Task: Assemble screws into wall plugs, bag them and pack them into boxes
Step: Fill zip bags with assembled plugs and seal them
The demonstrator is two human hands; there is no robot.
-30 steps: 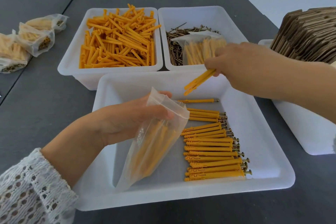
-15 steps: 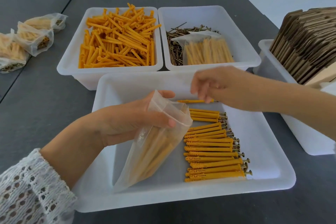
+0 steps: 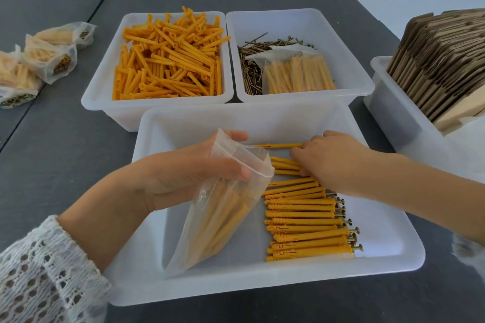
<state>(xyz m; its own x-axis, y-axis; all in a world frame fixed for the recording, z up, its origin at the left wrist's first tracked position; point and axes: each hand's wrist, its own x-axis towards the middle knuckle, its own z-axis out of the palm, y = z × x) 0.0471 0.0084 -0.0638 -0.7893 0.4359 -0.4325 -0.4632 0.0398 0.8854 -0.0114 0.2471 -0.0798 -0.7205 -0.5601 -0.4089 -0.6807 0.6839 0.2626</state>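
At the lower centre of the frame a white tray (image 3: 388, 257) is sitting on the dark grey bench (image 3: 65, 155), and both hands are working inside it. The left hand (image 3: 189, 176), coming out of a white lace sleeve (image 3: 39, 275) at the lower left, is holding a clear plastic bag (image 3: 217, 217) by its mouth; its grip is pinching the bag's upper edge between thumb and fingers, keeping the opening spread toward the right. The bag is hanging tilted, its bottom corner resting on the tray floor, and several orange plugs are showing through it. The right hand (image 3: 330, 162) is reaching in from the right edge and lying over the upper end of a row of assembled plugs (image 3: 304, 220), orange with brass screw heads poking out at their right ends; its fingertips (image 3: 296, 151) are touching the topmost pieces, but whether the grip is closing on one I cannot tell. Above the tray, two white bins are standing side by side: the left bin (image 3: 91, 97) is holding loose orange wall plugs (image 3: 170, 60), the right bin (image 3: 351, 71) loose screws (image 3: 252, 73) with a filled bag (image 3: 294, 71) lying on them. At the left edge, more filled bags (image 3: 47, 57) are lying on the bench. At the right edge, another white bin (image 3: 393, 113) is holding flattened cardboard boxes (image 3: 441, 60) standing on edge.
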